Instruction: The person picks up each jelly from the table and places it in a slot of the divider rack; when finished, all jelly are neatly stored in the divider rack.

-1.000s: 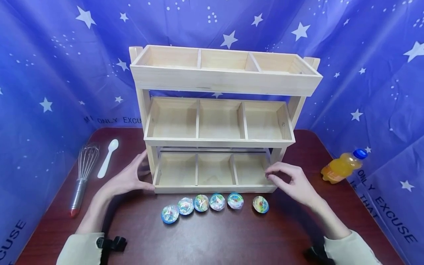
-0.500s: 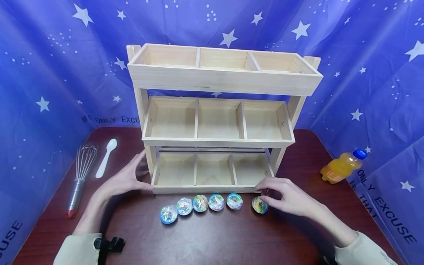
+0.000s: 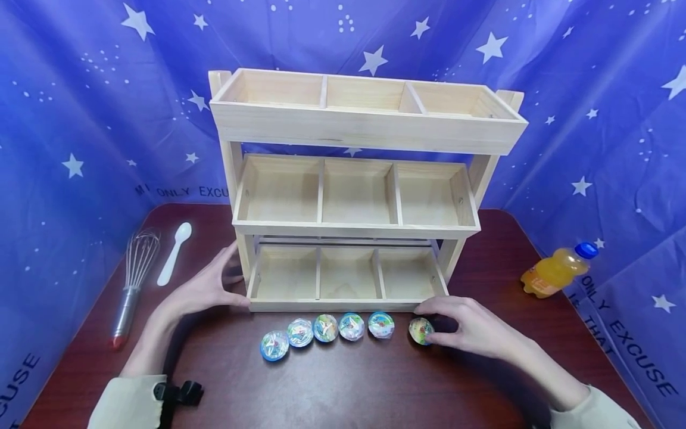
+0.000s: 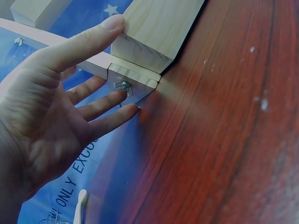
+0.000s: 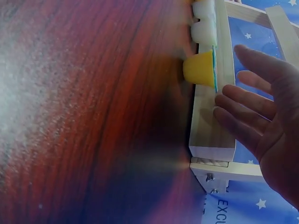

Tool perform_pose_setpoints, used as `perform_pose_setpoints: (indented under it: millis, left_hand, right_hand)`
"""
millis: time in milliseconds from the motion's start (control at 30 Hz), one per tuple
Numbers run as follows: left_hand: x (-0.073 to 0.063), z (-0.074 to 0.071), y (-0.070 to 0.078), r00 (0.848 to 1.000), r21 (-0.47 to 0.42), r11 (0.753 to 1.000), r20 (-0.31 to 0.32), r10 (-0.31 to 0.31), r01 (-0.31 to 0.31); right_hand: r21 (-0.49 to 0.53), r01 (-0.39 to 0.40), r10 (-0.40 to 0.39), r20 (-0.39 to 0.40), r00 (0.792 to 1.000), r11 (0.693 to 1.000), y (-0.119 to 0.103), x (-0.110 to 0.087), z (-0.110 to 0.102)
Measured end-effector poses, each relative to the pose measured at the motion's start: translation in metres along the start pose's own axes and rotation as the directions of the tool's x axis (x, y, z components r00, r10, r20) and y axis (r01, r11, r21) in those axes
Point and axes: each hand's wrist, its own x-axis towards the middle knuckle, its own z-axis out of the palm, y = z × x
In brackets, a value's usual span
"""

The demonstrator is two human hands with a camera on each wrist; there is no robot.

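My left hand (image 3: 206, 289) is at the lower left of a three-tier wooden rack (image 3: 354, 230). Its thumb rests on the front corner of the bottom tray; the other fingers reach past the side, and in the left wrist view they lie by the rack's foot and wing nut (image 4: 124, 86). Over the rightmost jelly cup (image 3: 420, 330) hovers my right hand (image 3: 477, 328), thumb and fingers spread around its lid. The right wrist view shows this yellow jelly cup (image 5: 198, 68) upright, with the fingertips just above its lid. Several other jelly cups (image 3: 352, 327) line up leftward.
A whisk (image 3: 128, 298) and a white spoon (image 3: 174, 253) lie at the table's left. An orange drink bottle (image 3: 554, 272) with a blue cap is at the right edge. Blue star-patterned curtain (image 3: 96, 179) surrounds the dark red table (image 3: 343, 393).
My right hand has come from the bottom tray's right end down toward the table and over the rightmost jelly cup. My left hand keeps its place at the rack's corner.
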Motion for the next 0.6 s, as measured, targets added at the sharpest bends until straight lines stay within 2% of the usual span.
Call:
perform_pose_setpoints:
  millis: [133,400,600]
  left_hand:
    - [0.0,0.0,0.0,1.0,-0.002,1.0,0.001,-0.007,0.007]
    - [-0.001,-0.001,0.0,1.0,-0.001,1.0,0.003,-0.011,0.011]
    - [0.0,-0.001,0.001,1.0,-0.001,1.0,0.003,-0.008,0.008]
  right_hand:
    - [0.008,-0.013,0.013,0.016,1.0,1.0,0.002,-0.003,0.004]
    - [0.1,-0.024,0.016,0.081,0.997,0.995,0.007,-0.005,0.014]
    - [0.176,-0.013,0.001,0.067,0.998,0.984,0.009,-0.004,0.02]
